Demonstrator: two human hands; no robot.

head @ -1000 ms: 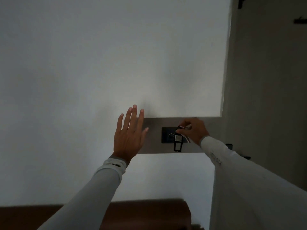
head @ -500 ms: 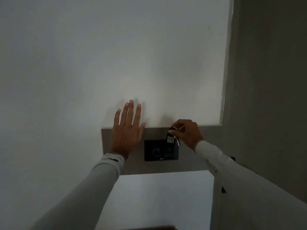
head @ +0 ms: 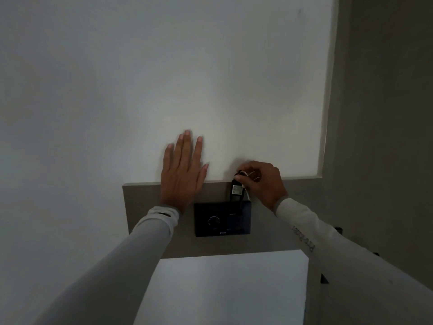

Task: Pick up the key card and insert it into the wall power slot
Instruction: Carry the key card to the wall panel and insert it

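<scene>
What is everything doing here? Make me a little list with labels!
left hand: left hand open and spread flat at the wall
right hand: right hand pinching the key card
key card: key card dark, upright, its lower end at the top edge of the power slot panel
power slot panel: power slot panel black, mounted on a grey strip
card fully in: cannot tell

Long light-grey sleeves [head: 131, 259], snug cuffs, dark lettering along right forearm [head: 303, 240]
</scene>
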